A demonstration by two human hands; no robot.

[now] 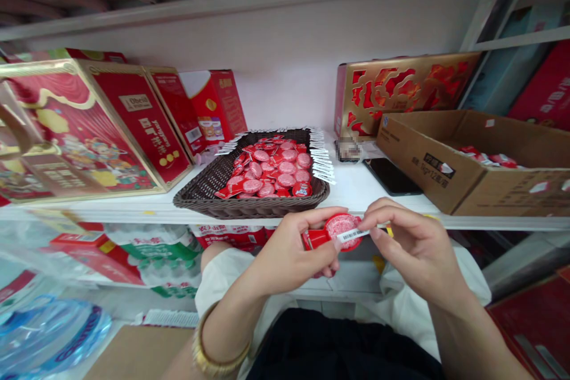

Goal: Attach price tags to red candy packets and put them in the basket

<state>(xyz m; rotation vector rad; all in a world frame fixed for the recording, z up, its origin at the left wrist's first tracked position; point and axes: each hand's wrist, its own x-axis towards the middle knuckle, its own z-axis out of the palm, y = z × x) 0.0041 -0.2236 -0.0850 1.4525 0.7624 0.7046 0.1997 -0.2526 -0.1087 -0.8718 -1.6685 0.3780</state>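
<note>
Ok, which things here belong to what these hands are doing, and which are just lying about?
In use:
left hand gripping a round red packet
right hand pinching a white barcode label
wicker basket of matching packets

Lying about:
black phone
cardboard box
red gift boxes

Honestly you're dressed pretty simple: a loose white short-sleeved top (218,279), sleeves kinda baggy and crumpled at the edges, black bottoms (338,347) underneath, and one chunky gold bangle (220,344) sitting on your left wrist (234,314), ribbed-looking from here.
</note>
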